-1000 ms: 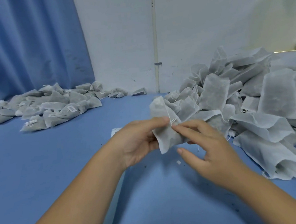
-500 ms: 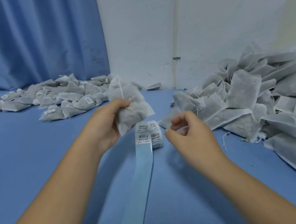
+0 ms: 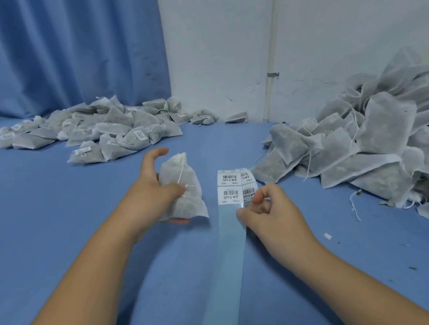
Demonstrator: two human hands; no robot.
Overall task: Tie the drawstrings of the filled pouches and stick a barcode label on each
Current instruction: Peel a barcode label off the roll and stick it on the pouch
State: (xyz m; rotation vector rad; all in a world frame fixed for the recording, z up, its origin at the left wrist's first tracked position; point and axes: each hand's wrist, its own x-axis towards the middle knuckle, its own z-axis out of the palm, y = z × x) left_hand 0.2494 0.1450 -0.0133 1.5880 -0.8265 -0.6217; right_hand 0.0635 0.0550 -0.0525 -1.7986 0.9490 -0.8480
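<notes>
My left hand grips a filled white pouch with a knotted drawstring, holding it just above the blue table. To its right lies a roll of barcode labels with a long strip of bare pale-blue backing running toward me. My right hand has its fingers curled at the nearest label's lower right corner, thumb and forefinger pinching its edge.
A heap of untied pouches fills the right side of the table. A spread of tied, labelled pouches lies at the far left, before a blue curtain. A white wall with a thin pipe stands behind.
The left hand has lowered the tied pouch toward the table. The right hand has moved from the pouch's strings over to the label roll and now pinches the nearest label.
</notes>
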